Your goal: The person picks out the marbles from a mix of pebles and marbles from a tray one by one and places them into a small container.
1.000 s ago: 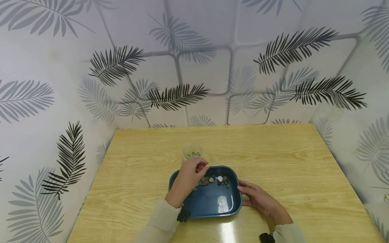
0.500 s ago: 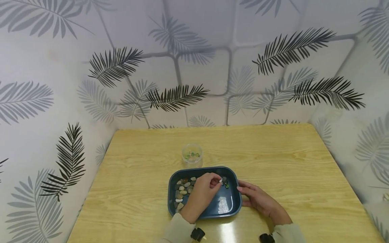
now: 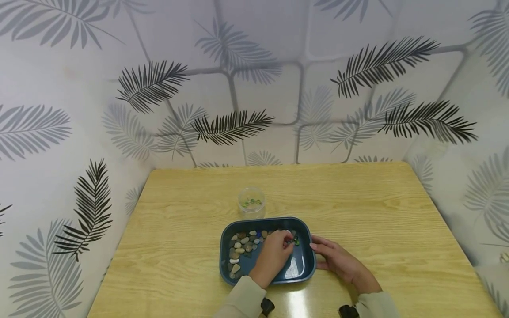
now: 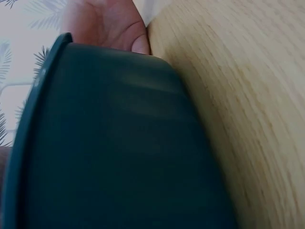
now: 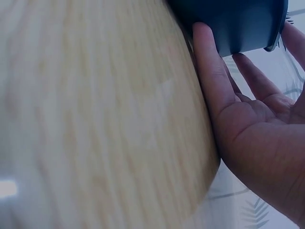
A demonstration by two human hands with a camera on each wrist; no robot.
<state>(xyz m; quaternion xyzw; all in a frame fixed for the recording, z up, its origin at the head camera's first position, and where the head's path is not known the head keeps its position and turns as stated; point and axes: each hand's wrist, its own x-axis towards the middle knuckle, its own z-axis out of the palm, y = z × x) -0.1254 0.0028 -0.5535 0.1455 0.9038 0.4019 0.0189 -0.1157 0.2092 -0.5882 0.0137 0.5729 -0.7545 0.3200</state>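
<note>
My left hand [image 3: 274,254] reaches into a dark blue tray [image 3: 278,282], fingertips bent down at its right part beside green glass beads [image 3: 297,242]. Whether a bead lies between finger and thumb is hidden. Nearby, a white stone [image 3: 288,232] shows only in part behind the fingers. My right hand [image 3: 338,260] rests against the tray's right end; in the right wrist view its nearly straight fingers [image 5: 209,57] touch the outer wall. Beyond the tray stands a clear cup [image 3: 251,205] with several green beads in it. The left wrist view is mostly filled by the tray's wall [image 4: 119,133].
Several pebbles [image 3: 240,251] line the tray's left and far sides, with a blue piece [image 3: 259,233] among them. A wood-grain table [image 3: 358,198] lies under everything. Leaf-patterned walls [image 3: 254,88] rise behind and at both sides.
My left hand has moved from near the cup down into the tray, then slightly right to the green beads. The pebbles on the left came into view. My right hand stays put.
</note>
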